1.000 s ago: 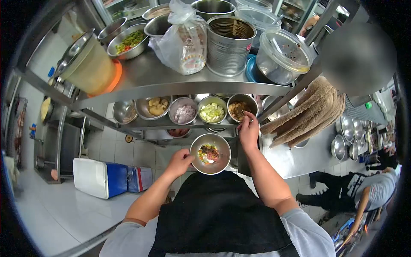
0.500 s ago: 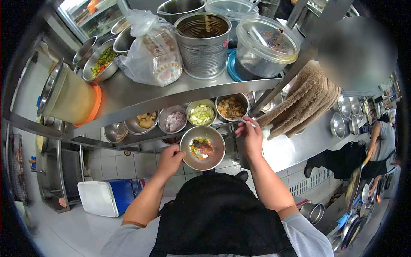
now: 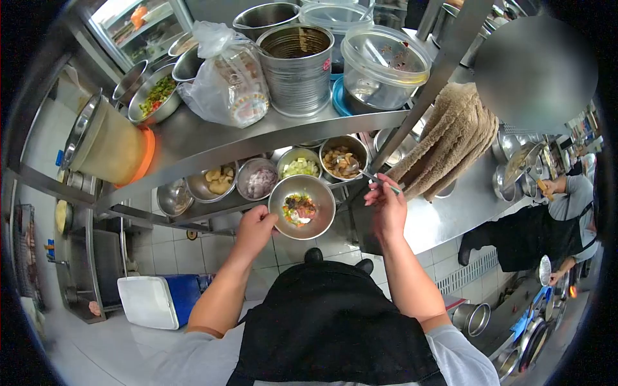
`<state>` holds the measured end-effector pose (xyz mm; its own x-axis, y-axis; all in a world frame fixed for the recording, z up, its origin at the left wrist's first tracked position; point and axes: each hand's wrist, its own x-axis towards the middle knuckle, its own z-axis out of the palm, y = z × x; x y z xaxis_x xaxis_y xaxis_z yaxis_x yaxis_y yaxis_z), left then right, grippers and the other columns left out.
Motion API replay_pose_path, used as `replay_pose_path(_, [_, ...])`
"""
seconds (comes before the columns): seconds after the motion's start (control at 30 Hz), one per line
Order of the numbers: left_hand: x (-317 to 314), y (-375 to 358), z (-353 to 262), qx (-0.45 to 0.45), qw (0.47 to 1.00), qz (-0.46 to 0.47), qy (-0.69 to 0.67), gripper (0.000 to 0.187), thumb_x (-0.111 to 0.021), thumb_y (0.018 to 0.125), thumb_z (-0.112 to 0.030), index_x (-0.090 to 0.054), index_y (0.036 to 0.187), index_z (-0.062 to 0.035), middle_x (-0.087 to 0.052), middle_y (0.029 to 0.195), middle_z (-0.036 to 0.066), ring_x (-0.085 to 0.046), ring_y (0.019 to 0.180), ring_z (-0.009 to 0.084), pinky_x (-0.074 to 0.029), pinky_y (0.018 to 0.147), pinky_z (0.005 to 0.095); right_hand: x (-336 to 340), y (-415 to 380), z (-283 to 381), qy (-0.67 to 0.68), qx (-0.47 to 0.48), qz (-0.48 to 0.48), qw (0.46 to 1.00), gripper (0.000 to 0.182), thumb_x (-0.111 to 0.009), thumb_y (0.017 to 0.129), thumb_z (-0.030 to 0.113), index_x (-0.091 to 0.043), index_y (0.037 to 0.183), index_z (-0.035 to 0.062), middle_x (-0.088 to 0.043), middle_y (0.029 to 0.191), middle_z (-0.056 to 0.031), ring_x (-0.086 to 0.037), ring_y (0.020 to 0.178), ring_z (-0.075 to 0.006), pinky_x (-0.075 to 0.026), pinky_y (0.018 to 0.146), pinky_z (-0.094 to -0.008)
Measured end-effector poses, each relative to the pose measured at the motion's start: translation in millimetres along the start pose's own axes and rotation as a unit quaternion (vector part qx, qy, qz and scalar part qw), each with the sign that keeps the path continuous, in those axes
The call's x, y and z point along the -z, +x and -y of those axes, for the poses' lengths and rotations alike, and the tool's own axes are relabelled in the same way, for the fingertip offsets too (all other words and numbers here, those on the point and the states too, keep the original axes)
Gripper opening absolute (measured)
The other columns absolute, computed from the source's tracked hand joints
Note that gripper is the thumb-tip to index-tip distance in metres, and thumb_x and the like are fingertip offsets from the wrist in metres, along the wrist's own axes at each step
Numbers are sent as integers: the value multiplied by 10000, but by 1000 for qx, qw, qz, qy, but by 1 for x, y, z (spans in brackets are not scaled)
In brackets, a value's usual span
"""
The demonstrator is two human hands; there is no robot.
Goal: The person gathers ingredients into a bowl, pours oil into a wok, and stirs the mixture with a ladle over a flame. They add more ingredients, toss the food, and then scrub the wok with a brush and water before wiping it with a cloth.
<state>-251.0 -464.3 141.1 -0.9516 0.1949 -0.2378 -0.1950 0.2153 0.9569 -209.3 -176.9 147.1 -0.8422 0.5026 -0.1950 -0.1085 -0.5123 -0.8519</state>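
My left hand (image 3: pixel 256 226) is closed on the left rim of a metal bowl (image 3: pixel 326 209). Chopped red, orange and green pieces, something dark and something white lie in that bowl. In my right hand (image 3: pixel 390 204) is a spoon (image 3: pixel 369 175), tilted, its head among brown chunks (image 3: pixel 338 161) in a bowl under the shelf. To the left of those chunks, more bowls hold pale green cubes (image 3: pixel 300 167), chopped pale purple onion (image 3: pixel 260 183) and yellowish chunks (image 3: pixel 219 180).
Above runs a metal shelf (image 3: pixel 283 132) with a large can (image 3: pixel 297 80), a plastic bag (image 3: pixel 225 80) and plastic tubs. A brown towel (image 3: pixel 444 141) hangs at the right. A co-worker (image 3: pixel 534 225) stands farther right. A blue and white container (image 3: pixel 151 302) is at lower left.
The held bowl has shifted slightly up, toward the shelf. My right hand has moved a little right, the spoon still at the brown chunks. The co-worker's arms have changed position.
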Motion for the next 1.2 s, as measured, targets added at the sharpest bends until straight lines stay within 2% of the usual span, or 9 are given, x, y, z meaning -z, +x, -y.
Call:
replay_pose_path(0.17, [-13,16,-14,21,1000,-10,-4,181,-563,810,-106,-502,697,21,-539,657,60,-609,601,135,-511,502,294,-6,-27,29,-21,26,112,993,304,-416,968,138,-479,1204,-44,-591,934,-138,-592,687,-178,-475,602,-281])
replay_pose_path(0.27, [-26,28,-14,14,999,-4,-50,174,-562,813,-105,-502,711,23,-556,668,74,-626,602,146,-511,495,289,-9,-36,33,-109,75,186,974,311,-425,968,148,-484,1202,-49,-586,946,-137,-593,709,-179,-480,629,-286])
replay_pose_path(0.5, [-33,44,-10,14,997,8,-75,155,-550,859,-103,-488,734,-33,-522,712,34,-559,629,115,-532,547,279,-10,-26,31,-93,132,101,982,311,-430,976,169,-479,1206,-36,-589,956,-131,-595,704,-165,-481,621,-276])
replay_pose_path(0.73, [-25,42,3,-22,995,-5,-98,200,-567,840,-87,-463,687,-10,-490,661,25,-545,583,107,-522,516,260,-14,-16,15,-101,115,36,988,312,-444,961,154,-480,1208,-33,-587,942,-113,-586,681,-160,-477,613,-269])
replay_pose_path(0.83, [-18,37,7,-38,996,-2,-78,200,-575,837,-106,-476,688,-18,-503,664,16,-540,598,99,-494,517,275,-10,2,4,-136,24,65,988,413,-466,948,138,-387,1319,-26,-595,1101,-152,-615,724,-174,-488,627,-275])
replay_pose_path(0.93, [-11,34,6,-50,998,-9,48,192,-581,827,-125,-494,681,-36,-522,661,-4,-509,618,77,-427,524,286,-7,-5,5,-122,-8,39,992,502,-493,933,149,-308,1372,-10,-574,1163,-170,-635,745,-187,-495,644,-276])
replay_pose_path(1.07, [-36,15,-30,10,997,73,-39,179,-593,799,-88,-483,661,-56,-497,645,-32,-451,604,63,-385,548,244,34,-42,35,-227,-43,80,970,406,-513,928,176,-446,1282,-12,-640,966,-109,-624,689,-145,-501,606,-272])
replay_pose_path(1.13, [-58,10,-28,13,990,133,-41,194,-592,798,-69,-462,654,-77,-464,631,-45,-424,587,52,-354,536,225,75,-70,38,-282,-36,32,958,314,-505,932,177,-540,1181,-12,-648,853,-78,-613,661,-124,-495,606,-270])
replay_pose_path(1.2, [-80,8,-31,2,982,185,-35,206,-589,800,-62,-449,652,-88,-448,625,-49,-411,577,47,-337,526,219,107,-104,50,-380,-32,-5,924,305,-521,916,195,-571,1135,-12,-665,845,-111,-635,676,-183,-504,635,-311])
